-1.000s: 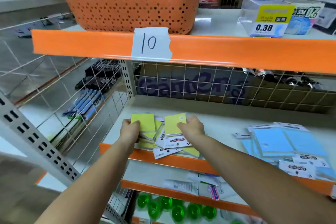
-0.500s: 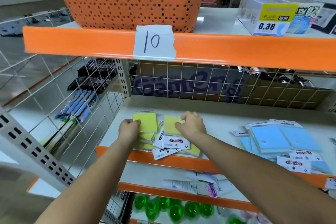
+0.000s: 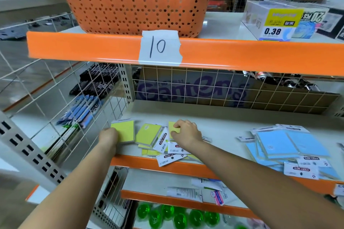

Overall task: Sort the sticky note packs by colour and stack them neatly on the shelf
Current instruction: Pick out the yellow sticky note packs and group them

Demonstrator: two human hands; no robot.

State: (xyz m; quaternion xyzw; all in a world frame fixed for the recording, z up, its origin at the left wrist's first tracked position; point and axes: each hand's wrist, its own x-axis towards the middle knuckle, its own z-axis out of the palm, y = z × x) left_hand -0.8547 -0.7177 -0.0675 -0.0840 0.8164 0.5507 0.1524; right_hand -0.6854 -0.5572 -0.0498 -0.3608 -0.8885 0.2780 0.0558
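Both of my hands are on yellow sticky note packs on the shelf (image 3: 219, 128) at lower centre: my left hand (image 3: 108, 136) grips the left yellow pack (image 3: 125, 132) by its near edge, and my right hand (image 3: 186, 132) pinches another yellow pack (image 3: 172, 126). Between them lies a loose heap of yellow packs (image 3: 149, 134), with the blue packs (image 3: 283, 145) well apart at lower right.

Yellow sticky note packs (image 3: 149, 134) lie loosely overlapped at the shelf's (image 3: 219, 126) front left corner, one yellow pack (image 3: 125, 130) set flat apart at the left edge; blue sticky note packs (image 3: 286, 145) lie heaped toward the right front edge
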